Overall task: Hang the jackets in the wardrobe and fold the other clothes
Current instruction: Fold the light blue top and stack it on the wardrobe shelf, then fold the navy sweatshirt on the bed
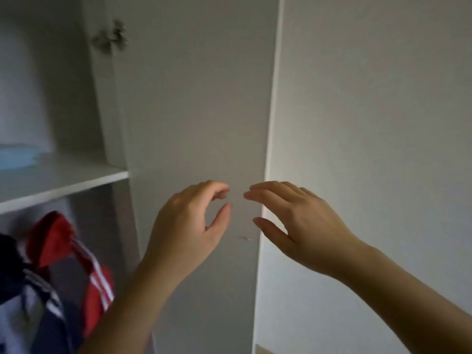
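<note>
Both hands are hovering empty before the open wardrobe door (194,111): left hand (190,226) loosely curled, right hand (296,221) spread wide; grasping the door's free edge should close it cleanly beside the hung red jacket (76,264).

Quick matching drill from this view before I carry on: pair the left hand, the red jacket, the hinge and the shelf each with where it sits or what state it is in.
Things:
1. left hand
2. red jacket
3. hinge
4. shelf

Places or states:
A. top left, on the inside of the open door
B. holds pale folded items at the far left
C. empty, fingers curled, in front of the door
D. hangs below the shelf, beside a dark jacket

Pairs: 1-C, 2-D, 3-A, 4-B
</note>
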Demonstrator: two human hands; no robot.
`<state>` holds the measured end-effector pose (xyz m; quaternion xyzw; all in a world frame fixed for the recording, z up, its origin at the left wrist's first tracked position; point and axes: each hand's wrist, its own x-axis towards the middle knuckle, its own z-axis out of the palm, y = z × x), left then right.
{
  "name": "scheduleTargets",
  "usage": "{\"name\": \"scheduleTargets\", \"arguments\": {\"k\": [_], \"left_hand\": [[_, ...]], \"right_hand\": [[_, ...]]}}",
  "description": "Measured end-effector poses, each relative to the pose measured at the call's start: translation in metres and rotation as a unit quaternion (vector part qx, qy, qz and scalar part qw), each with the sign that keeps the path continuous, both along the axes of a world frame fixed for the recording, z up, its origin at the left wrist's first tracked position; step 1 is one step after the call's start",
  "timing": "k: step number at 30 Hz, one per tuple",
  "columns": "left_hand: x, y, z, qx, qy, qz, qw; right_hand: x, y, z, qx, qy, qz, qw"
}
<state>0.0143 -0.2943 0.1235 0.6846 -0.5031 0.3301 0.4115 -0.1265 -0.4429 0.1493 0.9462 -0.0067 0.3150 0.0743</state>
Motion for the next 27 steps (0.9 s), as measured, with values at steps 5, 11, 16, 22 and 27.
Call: {"name": "scheduleTargets", "arguments": {"k": [5,11,16,22,27], "left_hand": [[-0.139,-0.111,-0.049,0.021,0.082,-0.186,0.979],[-0.281,-0.233,-0.105,0.107,0.132,-0.371,0.913],[-0.382,-0.334,-0.141,0.156,0.138,-0.492,0.845],[-0.486,-0.465,-0.162,0.202,0.136,-0.592,0.768],[-0.565,-0.557,-0.165,0.227,0.116,-0.651,0.715]], "right_hand": [[-0.154,-0.055,-0.060,0.104,-0.042,-0.179,0.977],[-0.311,-0.114,-0.110,0.195,-0.064,-0.371,0.906],[-0.421,-0.170,-0.139,0.233,-0.075,-0.508,0.826],[-0.526,-0.255,-0.157,0.256,-0.085,-0.639,0.720],[-0.594,-0.314,-0.171,0.272,-0.104,-0.697,0.656]]}}
